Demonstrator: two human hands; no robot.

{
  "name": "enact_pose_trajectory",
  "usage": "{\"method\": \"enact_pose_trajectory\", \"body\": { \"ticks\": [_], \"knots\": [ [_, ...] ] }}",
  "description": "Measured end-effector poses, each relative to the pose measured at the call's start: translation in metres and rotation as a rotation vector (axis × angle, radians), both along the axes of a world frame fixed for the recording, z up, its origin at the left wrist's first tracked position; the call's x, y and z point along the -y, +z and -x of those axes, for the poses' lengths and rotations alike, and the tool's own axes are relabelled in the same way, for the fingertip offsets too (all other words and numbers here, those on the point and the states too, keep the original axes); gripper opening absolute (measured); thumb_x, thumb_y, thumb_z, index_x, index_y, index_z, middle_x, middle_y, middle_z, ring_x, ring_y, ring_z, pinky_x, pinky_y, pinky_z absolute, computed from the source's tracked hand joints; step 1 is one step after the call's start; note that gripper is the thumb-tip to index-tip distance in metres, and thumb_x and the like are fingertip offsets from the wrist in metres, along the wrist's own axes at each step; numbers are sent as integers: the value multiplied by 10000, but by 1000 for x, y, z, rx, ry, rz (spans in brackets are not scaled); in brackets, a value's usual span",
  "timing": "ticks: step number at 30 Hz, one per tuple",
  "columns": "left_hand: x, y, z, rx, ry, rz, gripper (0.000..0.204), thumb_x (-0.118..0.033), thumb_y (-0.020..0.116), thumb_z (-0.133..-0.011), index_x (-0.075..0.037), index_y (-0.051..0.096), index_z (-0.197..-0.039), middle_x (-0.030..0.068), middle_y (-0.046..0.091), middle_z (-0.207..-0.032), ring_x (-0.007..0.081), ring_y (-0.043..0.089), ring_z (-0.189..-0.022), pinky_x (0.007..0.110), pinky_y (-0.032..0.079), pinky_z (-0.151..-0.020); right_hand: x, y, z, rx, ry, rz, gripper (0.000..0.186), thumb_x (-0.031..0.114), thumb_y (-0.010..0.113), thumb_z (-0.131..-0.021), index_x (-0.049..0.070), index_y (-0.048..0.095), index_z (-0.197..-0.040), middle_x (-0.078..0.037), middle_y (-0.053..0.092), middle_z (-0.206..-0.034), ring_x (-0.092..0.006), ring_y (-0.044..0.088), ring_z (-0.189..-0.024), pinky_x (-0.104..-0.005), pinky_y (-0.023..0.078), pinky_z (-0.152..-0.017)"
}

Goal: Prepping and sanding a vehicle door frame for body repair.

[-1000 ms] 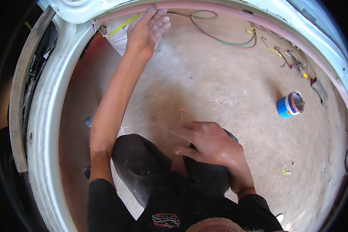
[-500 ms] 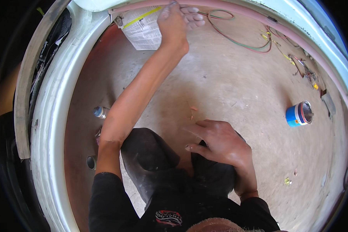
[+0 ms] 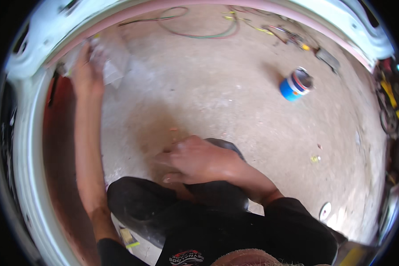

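My left hand point(image 3: 88, 68) is stretched far forward, at the pink-edged frame of a light car body point(image 3: 33, 66) and against the newspaper sheet point(image 3: 113, 73) hanging there. Motion smears its fingers, so I cannot make out whether they grip anything. My right hand point(image 3: 199, 162) hovers over or rests on my right knee, the contact being unclear. Its fingers and thumb reach out to the left, apart, with nothing in them.
A blue and white tin point(image 3: 292, 86) stands on the concrete floor at the right. Red and green hoses point(image 3: 199, 35) curl at the far side. Cables and tools point(image 3: 292, 35) lie farther right. A white disc point(image 3: 325, 211) lies near right.
My view has swung to the right, so the tin, hoses and newspaper sit farther left. My left hand stays by the newspaper and frame edge; my right hand stays by the knee.
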State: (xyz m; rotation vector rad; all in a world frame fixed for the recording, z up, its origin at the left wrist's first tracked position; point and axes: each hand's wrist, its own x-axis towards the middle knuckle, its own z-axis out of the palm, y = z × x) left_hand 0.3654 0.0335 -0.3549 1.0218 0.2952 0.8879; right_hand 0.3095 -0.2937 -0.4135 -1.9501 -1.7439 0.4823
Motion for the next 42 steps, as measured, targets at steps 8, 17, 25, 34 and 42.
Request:
{"method": "enact_pose_trajectory", "body": {
  "ticks": [8,17,25,34,42],
  "knots": [
    [26,4,-8,3,-134,-109,270,-171,712,-978,-45,683,-1215,21,705,-1001,117,667,-873,272,570,-835,2,7,0,-39,15,16,343,323,693,-890,33,652,-1067,-149,686,-996,-369,681,-1011,-506,475,-1010],
    [12,0,3,33,-129,-50,310,-162,726,-964,-31,673,-1240,45,711,-1057,131,660,-916,295,572,-825,6,8,2,-37,58,-15,428,344,691,-900,38,643,-1195,-163,692,-1028,-376,679,-1017,-496,500,-976],
    [92,14,9,-80,-457,-775,264,-204,695,-974,10,721,-1126,112,746,-1002,166,696,-826,305,578,-744,4,13,-3,-27,-27,-36,487,319,767,-866,62,651,-1263,-155,692,-975,-361,681,-902,-448,536,-786],
    [111,-28,27,-276,-701,-1409,210,-204,733,-895,-26,737,-1006,106,767,-909,230,725,-812,369,563,-749,-6,19,-2,-89,8,-34,455,292,740,-888,54,641,-1263,-189,688,-944,-379,674,-888,-471,521,-788],
    [109,-33,29,-398,-670,-1523,250,-253,730,-892,-28,725,-1000,125,767,-932,295,732,-840,408,564,-757,2,17,-3,-50,-10,-40,441,306,745,-887,60,648,-1240,-178,675,-895,-372,673,-883,-475,516,-777]
  ]
}}
